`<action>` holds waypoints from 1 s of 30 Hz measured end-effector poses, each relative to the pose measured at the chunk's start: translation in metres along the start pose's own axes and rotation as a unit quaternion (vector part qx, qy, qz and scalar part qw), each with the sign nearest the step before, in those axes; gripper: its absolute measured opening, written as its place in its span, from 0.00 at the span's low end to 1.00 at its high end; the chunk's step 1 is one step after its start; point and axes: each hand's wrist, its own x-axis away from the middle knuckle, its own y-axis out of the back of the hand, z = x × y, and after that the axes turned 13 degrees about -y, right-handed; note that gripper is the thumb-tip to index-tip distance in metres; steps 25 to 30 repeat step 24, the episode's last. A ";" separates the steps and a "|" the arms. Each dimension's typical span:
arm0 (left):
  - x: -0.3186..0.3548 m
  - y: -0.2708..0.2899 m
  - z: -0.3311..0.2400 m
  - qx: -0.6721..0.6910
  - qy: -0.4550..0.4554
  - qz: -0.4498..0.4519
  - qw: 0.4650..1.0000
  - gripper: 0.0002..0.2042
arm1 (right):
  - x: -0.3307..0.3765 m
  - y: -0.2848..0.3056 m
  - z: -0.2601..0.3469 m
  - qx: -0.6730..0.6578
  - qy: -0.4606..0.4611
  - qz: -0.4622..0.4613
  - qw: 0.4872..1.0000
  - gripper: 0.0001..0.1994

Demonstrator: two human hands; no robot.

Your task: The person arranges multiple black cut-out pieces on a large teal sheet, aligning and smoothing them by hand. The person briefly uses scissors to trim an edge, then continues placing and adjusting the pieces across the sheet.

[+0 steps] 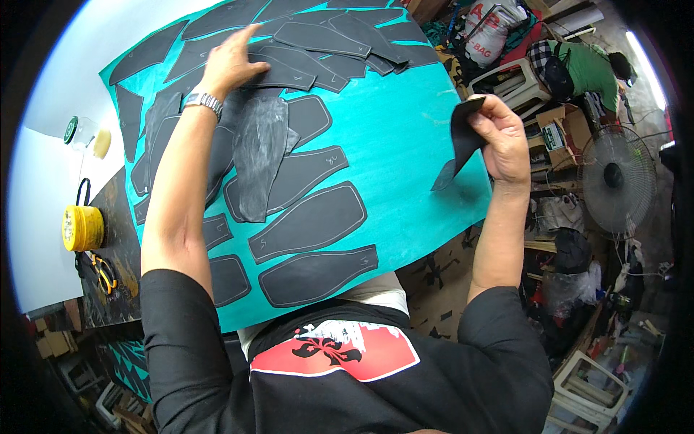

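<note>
Cut pieces (pixel 311 220) lie on the board (pixel 412 145), tin (pixel 82 228) left.

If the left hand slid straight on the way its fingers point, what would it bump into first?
The left hand points toward the board's far edge, so it would probably first meet the overlapping dark cut pieces lying there on the teal sheet; depth is hard to judge.

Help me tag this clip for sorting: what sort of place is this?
Probably a small craft workshop, maybe for leather or shoe parts. Dark cut pieces cover a teal sheet, the right hand holds another piece, and boxes clutter the floor.
</note>
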 end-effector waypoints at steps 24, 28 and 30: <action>-0.038 0.038 -0.014 0.082 -0.033 0.200 0.976 0.32 | 0.034 0.009 0.008 -0.097 0.013 0.079 0.992 0.08; -0.038 0.038 -0.014 0.082 -0.033 0.200 0.976 0.32 | 0.034 0.009 0.008 -0.097 0.013 0.079 0.992 0.08; -0.038 0.038 -0.014 0.082 -0.033 0.200 0.976 0.32 | 0.034 0.009 0.008 -0.097 0.013 0.079 0.992 0.08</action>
